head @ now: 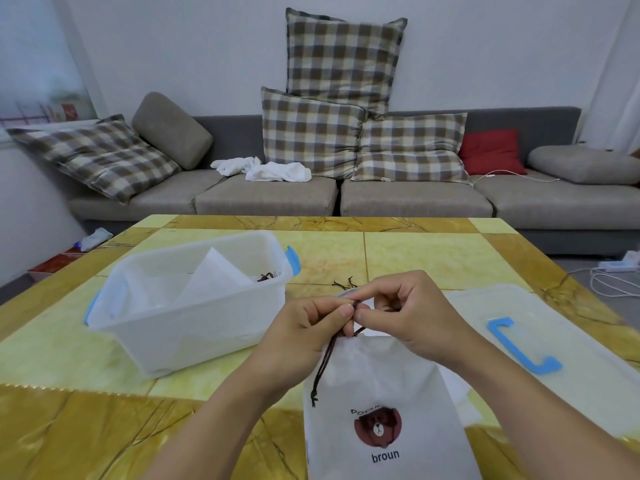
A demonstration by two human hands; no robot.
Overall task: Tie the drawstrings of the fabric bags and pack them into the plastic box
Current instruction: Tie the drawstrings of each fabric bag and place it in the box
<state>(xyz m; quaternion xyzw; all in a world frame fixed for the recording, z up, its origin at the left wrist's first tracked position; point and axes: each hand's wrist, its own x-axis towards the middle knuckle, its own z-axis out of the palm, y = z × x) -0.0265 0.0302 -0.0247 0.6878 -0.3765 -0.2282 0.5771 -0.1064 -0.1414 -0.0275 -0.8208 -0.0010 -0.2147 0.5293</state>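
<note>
Both hands meet above the middle of the table (415, 258), toward its near edge. The left hand (311, 327) has its fingers curled, thumb and forefinger pinching the dark drawstring (329, 355) at the mouth of a white fabric bag (381, 393). The right hand (412, 313) faces it, fingers likewise curled, its thumb and fingertips pinching the same cord just beside the left thumb. Whether a knot has formed between the fingers cannot be told.

The fabric bag lies flat at the near edge of the table, its mouth raised toward the hands and its lower part running out of view at the bottom. It carries a round brown bear print with the word "broun" beneath. One loose end of the drawstring hangs down the bag's left side and ends on the white cloth.

The translucent plastic box (194, 323) stands open toward the left side of the table, well apart from the hands, with blue latches at its two ends. Inside it lies white fabric (214, 282), with dark cord ends showing near the right wall.

The box lid (519, 306), translucent with a blue handle (523, 348), lies flat along the right side of the table, partly behind the right hand. A short piece of dark cord (344, 283) shows on the tabletop just beyond the fingers.

Beyond the far edge stands a grey sofa (412, 199) with checked cushions (311, 133), a red cushion (491, 152) and crumpled white cloth (263, 169)
</note>
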